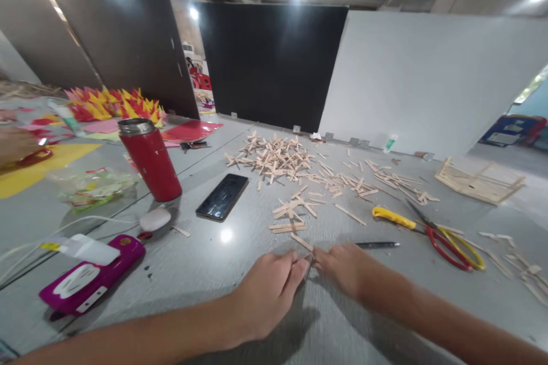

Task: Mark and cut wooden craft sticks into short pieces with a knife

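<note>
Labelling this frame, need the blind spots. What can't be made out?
Head view, all:
What the left hand and right hand have between their fingertips: fingers hide it.
Other person's hand: cut off by the left edge, blurred.
Contents of the plastic bag: blurred, behind crinkled plastic.
Inside of the red bottle: hidden by its rim and wall.
Print on the small tube: too small.

One flask (149,159), one phone (222,197), one pair of scissors (433,228), dozens of sticks (289,229)
</note>
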`<state>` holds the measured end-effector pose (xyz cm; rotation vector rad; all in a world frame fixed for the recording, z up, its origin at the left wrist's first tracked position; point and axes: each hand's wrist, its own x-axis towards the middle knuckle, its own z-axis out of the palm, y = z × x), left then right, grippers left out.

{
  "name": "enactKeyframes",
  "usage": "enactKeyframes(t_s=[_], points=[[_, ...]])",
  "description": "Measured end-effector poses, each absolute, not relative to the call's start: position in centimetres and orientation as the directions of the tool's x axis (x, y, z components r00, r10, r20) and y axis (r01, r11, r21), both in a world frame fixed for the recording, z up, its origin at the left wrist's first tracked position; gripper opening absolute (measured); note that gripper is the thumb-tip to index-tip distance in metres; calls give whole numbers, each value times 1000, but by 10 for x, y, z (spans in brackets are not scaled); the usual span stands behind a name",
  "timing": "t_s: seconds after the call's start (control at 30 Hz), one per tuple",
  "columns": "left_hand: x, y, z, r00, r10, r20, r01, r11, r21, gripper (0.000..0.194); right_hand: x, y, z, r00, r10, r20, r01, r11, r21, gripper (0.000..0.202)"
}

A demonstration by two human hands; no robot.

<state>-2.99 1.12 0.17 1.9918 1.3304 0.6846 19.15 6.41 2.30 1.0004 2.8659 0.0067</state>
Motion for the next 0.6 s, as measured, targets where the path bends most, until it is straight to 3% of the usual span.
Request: enactKeyframes(t_s=[0.17, 0.33, 0.43, 0.53, 0.6], points=[[-34, 17, 6, 291, 947, 133, 417, -251, 874, 47, 192, 50, 32, -691, 721, -52, 715, 672, -191, 26], [-29, 22, 0, 301, 950, 87, 299, -180, 937, 39, 183, 42, 29, -594, 798, -99, 631, 386, -673, 17], [-26, 24, -4, 319, 944, 81, 220, -156, 963, 25, 176, 39, 27, -604, 790, -101, 556, 327, -764, 19], [-25, 25, -6, 307, 948, 84, 208, -153, 966, 30, 172, 39, 28, -614, 783, -104, 544, 323, -774, 14], [-25, 25, -6, 293, 953, 84, 211, -150, 966, 35, 172, 40, 29, -590, 782, -201, 568, 225, -792, 16]])
